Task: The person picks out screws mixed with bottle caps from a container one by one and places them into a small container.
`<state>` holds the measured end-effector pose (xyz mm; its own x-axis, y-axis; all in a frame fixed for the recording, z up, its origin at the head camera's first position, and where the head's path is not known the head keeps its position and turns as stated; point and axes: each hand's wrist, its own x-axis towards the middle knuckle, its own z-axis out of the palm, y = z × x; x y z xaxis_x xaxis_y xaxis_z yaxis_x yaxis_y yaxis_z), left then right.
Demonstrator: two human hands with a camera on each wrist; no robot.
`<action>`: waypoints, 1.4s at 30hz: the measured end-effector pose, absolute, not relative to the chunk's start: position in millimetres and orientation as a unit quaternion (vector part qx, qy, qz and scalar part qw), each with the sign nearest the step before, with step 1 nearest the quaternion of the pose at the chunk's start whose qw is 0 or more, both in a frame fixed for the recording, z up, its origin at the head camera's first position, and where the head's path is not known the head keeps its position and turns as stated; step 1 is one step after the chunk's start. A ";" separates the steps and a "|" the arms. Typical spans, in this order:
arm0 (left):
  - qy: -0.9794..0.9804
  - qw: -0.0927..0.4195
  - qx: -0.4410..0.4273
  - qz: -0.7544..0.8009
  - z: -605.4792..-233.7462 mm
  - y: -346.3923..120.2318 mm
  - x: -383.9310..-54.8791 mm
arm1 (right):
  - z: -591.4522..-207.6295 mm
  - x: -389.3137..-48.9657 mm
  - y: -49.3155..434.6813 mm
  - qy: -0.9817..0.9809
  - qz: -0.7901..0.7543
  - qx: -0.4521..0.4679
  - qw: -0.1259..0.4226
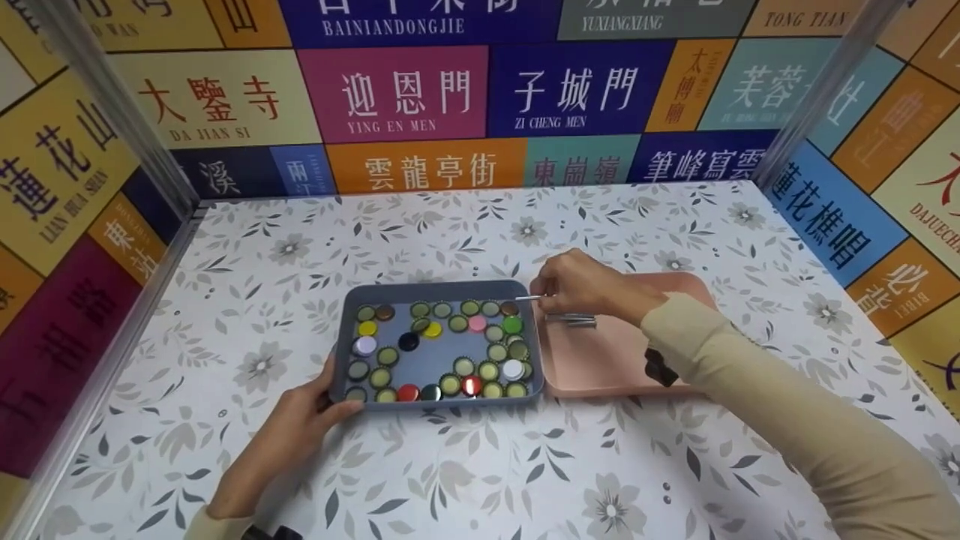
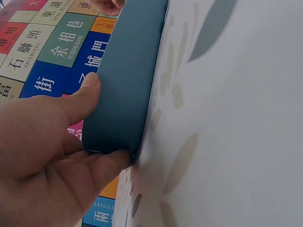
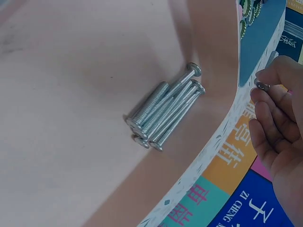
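My left hand (image 1: 296, 416) grips the near left corner of a blue-grey tray (image 1: 439, 358). In the left wrist view its thumb (image 2: 90, 90) lies on the rim and the fingers are at the corner below. Bottle caps (image 1: 488, 371) lie scattered in this tray, some showing coloured tops, others their pale undersides. Above the trays' shared edge, my right hand (image 1: 581, 285) pinches a silver screw (image 1: 528, 298), its tip over the blue-grey tray. The right wrist view shows the screw's head (image 3: 261, 85) between thumb and fingers. Below, several long screws (image 3: 163, 113) lie bunched in a pink tray (image 1: 592, 364).
The two trays stand side by side on a table with a floral cover (image 1: 420, 472). Panels with printed place names (image 1: 412, 94) enclose the back and both sides. My right forearm (image 1: 765, 405) crosses over the pink tray.
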<state>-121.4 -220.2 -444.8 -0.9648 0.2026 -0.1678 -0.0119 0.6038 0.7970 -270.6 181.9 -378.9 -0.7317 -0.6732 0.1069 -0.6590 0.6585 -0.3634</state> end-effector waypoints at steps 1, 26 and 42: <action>0.888 0.121 0.052 0.441 -444.7 -220.1 -121.5 | -378.7 -269.6 183.2 0.912 -0.191 -0.362 0.019; 0.894 0.111 0.054 0.431 -445.9 -219.2 -121.8 | -387.1 -259.1 212.2 0.941 -0.160 -0.296 0.021; 0.893 0.105 0.062 0.433 -446.3 -219.4 -122.2 | -405.6 -248.9 224.6 0.952 -0.157 -0.258 0.049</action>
